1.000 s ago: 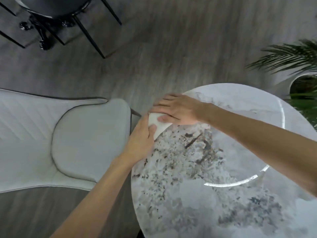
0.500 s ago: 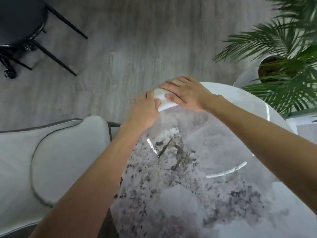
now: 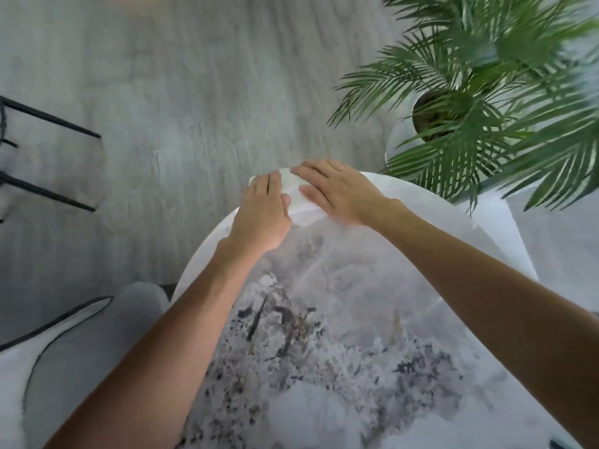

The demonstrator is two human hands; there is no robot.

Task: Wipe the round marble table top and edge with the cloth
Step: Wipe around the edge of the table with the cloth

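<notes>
The round marble table (image 3: pixel 324 367) fills the lower middle, white with dark grey speckles. A white cloth (image 3: pixel 291 189) lies folded over its far rim. My left hand (image 3: pixel 262 212) presses on the cloth's left part, fingers curled over the edge. My right hand (image 3: pixel 337 189) lies flat on the cloth's right part, fingers pointing left. Most of the cloth is hidden under both hands.
A potted palm (image 3: pixel 479 102) in a white pot stands close beyond the table's far right, fronds reaching over the rim. A light grey chair (image 3: pixel 81 351) sits at the lower left. Black metal legs (image 3: pixel 45 157) stand on the grey wood floor at the left.
Both hands have slid the cloth along the table's rim from the left side toward the far side, nearer the palm. The view has turned right, so the chair has dropped to the lower left.
</notes>
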